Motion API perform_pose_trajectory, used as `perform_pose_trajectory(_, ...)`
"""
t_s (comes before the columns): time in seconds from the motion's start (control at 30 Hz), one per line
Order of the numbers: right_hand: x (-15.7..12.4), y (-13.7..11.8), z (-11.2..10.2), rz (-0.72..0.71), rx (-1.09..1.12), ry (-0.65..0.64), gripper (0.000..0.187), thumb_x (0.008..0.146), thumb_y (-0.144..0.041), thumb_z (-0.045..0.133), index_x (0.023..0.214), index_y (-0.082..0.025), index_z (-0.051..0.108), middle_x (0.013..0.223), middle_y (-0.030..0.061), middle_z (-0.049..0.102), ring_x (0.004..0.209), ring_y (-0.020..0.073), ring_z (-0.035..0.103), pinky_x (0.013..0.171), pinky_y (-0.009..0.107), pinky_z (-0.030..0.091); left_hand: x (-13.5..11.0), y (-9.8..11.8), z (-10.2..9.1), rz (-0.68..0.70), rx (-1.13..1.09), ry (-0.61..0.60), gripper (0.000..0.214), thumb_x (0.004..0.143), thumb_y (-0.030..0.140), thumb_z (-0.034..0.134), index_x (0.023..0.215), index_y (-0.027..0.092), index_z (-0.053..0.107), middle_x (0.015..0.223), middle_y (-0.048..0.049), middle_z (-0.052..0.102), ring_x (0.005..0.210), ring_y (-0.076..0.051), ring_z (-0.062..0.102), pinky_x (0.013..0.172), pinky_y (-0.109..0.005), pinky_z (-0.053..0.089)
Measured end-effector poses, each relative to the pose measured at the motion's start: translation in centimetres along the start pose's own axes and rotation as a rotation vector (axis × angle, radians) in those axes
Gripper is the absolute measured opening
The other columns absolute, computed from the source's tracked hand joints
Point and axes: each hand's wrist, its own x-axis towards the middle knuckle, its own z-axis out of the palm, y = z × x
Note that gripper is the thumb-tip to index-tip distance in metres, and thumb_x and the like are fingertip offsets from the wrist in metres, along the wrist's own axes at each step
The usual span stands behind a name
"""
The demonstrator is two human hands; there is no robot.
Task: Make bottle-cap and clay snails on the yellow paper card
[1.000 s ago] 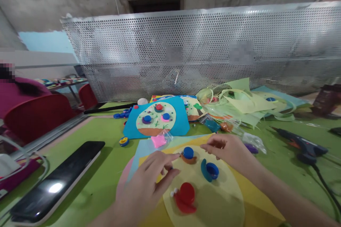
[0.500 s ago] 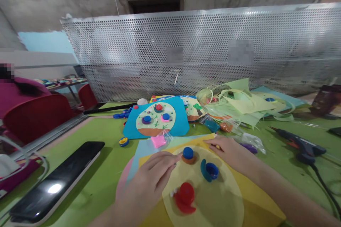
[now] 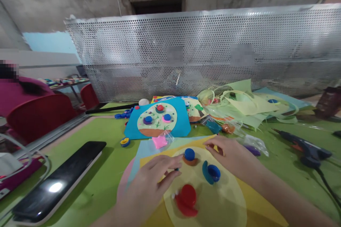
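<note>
My left hand hovers at the left edge of a pale yellow paper oval, thumb and forefinger pinched around a tiny dark bit that is too small to name. Just right of those fingertips sits a blue bottle cap on brown clay. My right hand rests by the oval's upper right edge, its fingers bent and apart with nothing visible in them. Between the hands lies a blue cap beside a teal clay crescent. Lower down is a red cap with red clay and small white balls.
A blue card with a decorated oval lies behind. Around it are a pink clay packet, a yellow-and-blue cap and paper scraps. A glue gun lies right, a black-topped case left. A person sits far left.
My left hand has drawn slightly down from the brown clay, its thumb and forefinger parting a little and exposing the dark bit. My right hand stays nearly in place. The view has shifted slightly.
</note>
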Motion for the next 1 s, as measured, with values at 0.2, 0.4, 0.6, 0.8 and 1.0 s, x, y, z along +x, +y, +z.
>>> perform_pose_trajectory(0.2, -1.1, -1.5, -0.5, -0.042, -0.032, -0.06, 0.024, 0.087, -0.035, 0.045, 0.089, -0.019, 0.062, 0.094, 0.0078, 0.064, 0.078, 0.0239, 0.058, 0.067, 0.034, 0.042, -0.1, -0.1, 0.1, -0.005, -0.028, 0.039, 0.024, 0.077, 0.018, 0.064, 0.099, 0.028, 0.06, 0.076, 0.0058, 0.069, 0.063, -0.011, 0.065, 0.064, -0.019, 0.054)
perform_pose_trajectory(0.4, -1.8, -0.3, -1.7, 0.057, 0.033, -0.354, 0.038, 0.061, -0.032, 0.073, 0.092, -0.021, 0.054, 0.081, 0.0017, 0.057, 0.074, 0.0222, 0.055, 0.061, 0.028, 0.038, -0.2, -0.4, 0.1, -0.142, -0.031, 0.055, 0.037, 0.072, 0.016, 0.069, 0.103, 0.032, 0.057, 0.072, 0.0107, 0.071, 0.068, -0.012, 0.068, 0.069, -0.022, 0.054)
perform_pose_trajectory(0.6, -1.2, 0.7, -1.1, 0.014, 0.103, -0.4, 0.032, 0.061, -0.017, 0.067, 0.087, -0.021, 0.048, 0.077, -0.0019, 0.053, 0.068, 0.0169, 0.051, 0.056, 0.023, 0.034, -0.1, 0.1, -0.2, -0.128, -0.018, -0.009, 0.023, 0.084, 0.02, 0.051, 0.1, 0.032, 0.062, 0.095, 0.0058, 0.073, 0.076, -0.013, 0.069, 0.073, -0.024, 0.055)
perform_pose_trajectory(0.8, -0.9, 0.4, -1.2, -0.015, 0.133, -0.41, 0.03, 0.065, -0.011, 0.062, 0.09, -0.021, 0.049, 0.079, -0.0012, 0.056, 0.068, 0.0165, 0.054, 0.057, 0.023, 0.036, 0.1, 0.1, -0.3, -0.051, 0.0, 0.035, 0.023, 0.075, 0.015, 0.064, 0.095, 0.027, 0.062, 0.074, 0.0042, 0.067, 0.065, -0.012, 0.063, 0.064, -0.022, 0.053)
perform_pose_trajectory(1.0, -0.9, 0.7, -1.3, -0.153, 0.114, -0.363, 0.023, 0.07, -0.011, 0.058, 0.089, -0.023, 0.052, 0.086, -0.0008, 0.056, 0.069, 0.0155, 0.051, 0.06, 0.023, 0.037, 0.2, 0.1, -0.4, -0.063, 0.003, 0.042, 0.014, 0.08, 0.02, 0.059, 0.091, 0.027, 0.063, 0.082, 0.0028, 0.071, 0.067, -0.013, 0.065, 0.065, -0.023, 0.054)
